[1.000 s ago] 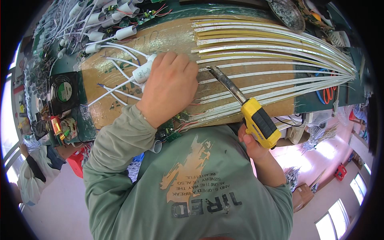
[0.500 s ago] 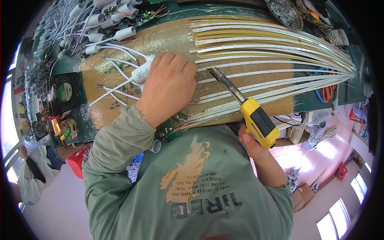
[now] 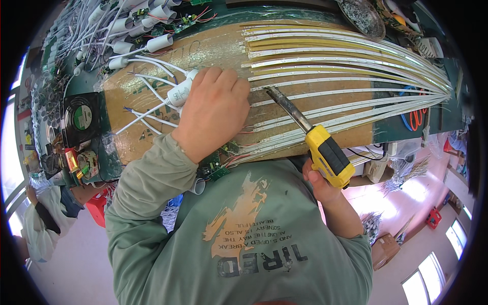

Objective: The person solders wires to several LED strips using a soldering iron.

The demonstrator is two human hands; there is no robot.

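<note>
My left hand (image 3: 216, 112) is closed, its back upward, over the right ends of several white plastic tubes (image 3: 179, 94) with white cables. Its fingertips bend down beside the ends of the LED strips (image 3: 315, 79), and what they pinch is hidden. In my right hand (image 3: 321, 183) is a soldering iron (image 3: 331, 157) with a yellow and black pistol-style handle. Its dark tip lies at the left end of one strip, just right of my left fingers. Below my left hand, green circuit boards (image 3: 216, 170) with thin red wires lie at the cardboard's near edge.
Cardboard (image 3: 152, 71) covers the bench. White tubes and cables (image 3: 119, 30) pile up at the far left, near a black fan (image 3: 81, 118). At the far right sits a metal dish (image 3: 362, 19). Another person's sleeve (image 3: 48, 218) shows at the left edge.
Both my hands and the soldering iron stay in place. One white tube and its cable under my left hand have turned slightly. The other person at the left has shifted a little.
</note>
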